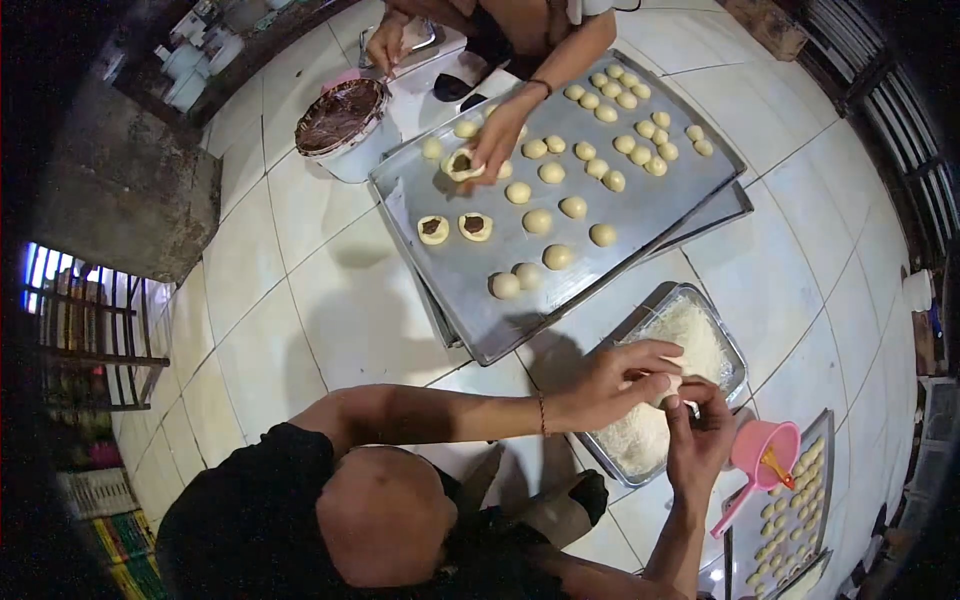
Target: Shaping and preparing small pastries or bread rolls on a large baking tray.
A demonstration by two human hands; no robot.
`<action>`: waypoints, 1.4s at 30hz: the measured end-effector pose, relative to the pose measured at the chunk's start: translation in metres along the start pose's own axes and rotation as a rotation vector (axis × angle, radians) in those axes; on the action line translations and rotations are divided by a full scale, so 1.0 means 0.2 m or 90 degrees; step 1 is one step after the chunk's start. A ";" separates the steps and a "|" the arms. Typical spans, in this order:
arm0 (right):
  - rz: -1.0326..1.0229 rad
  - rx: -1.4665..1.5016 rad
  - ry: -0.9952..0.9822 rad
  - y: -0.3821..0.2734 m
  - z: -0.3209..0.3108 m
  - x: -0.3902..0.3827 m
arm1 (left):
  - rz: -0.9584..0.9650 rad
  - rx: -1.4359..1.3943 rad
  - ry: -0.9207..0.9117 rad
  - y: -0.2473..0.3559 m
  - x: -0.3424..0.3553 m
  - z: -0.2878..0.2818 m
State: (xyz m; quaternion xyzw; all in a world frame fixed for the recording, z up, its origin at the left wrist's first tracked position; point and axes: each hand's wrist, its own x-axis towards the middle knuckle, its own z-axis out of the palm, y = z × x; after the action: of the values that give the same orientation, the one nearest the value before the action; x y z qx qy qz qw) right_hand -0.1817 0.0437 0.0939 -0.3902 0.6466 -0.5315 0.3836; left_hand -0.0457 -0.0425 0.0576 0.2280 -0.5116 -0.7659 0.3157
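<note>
Both my hands are together above a metal tray [738, 372] of pale, fine shreds [690, 332]. Between their fingertips is a small pale dough ball [667, 391], partly covered by the fingers. My left hand [612, 385] pinches it from the left, and my right hand [700, 440] grips it from the right. A pink dipper [757, 446] with an orange-handled utensil in it stands beside my right hand. Ahead, a large baking tray [640, 215] carries many dough balls [557, 257] and two flattened rounds with dark brown filling [475, 226].
Across the tray a co-worker's hand [500, 135] holds an opened dough piece [462, 165] with brown filling. That person's other hand [386, 45] is by a white tub [362, 150] of brown paste. Another tray [740, 560] of small dough pieces lies at lower right on the tiled floor.
</note>
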 end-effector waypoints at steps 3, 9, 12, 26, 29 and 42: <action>0.007 0.080 0.024 -0.01 0.01 0.00 | 0.086 -0.108 0.022 -0.02 -0.02 0.04; 0.021 -0.044 -0.001 -0.03 0.00 0.00 | -0.013 0.082 0.037 0.00 -0.04 -0.03; -0.073 -0.094 0.033 -0.01 -0.03 0.00 | 0.010 0.015 -0.012 0.01 -0.05 0.01; -0.019 -0.119 -0.137 0.02 0.21 -0.12 | -0.449 -0.520 -0.059 -0.04 -0.22 -0.28; -0.017 -0.120 -0.140 0.06 0.23 -0.13 | -0.351 -0.404 0.081 -0.04 -0.28 -0.43; 0.001 -0.178 0.120 0.34 -0.14 0.04 | 0.104 0.808 0.399 -0.31 -0.05 -1.07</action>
State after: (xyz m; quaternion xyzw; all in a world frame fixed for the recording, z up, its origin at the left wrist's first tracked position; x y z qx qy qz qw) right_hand -0.2174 0.0560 0.0310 -0.3873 0.7479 -0.4703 0.2636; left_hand 0.0904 -0.1548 -0.0793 0.5381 -0.7595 -0.1929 0.3106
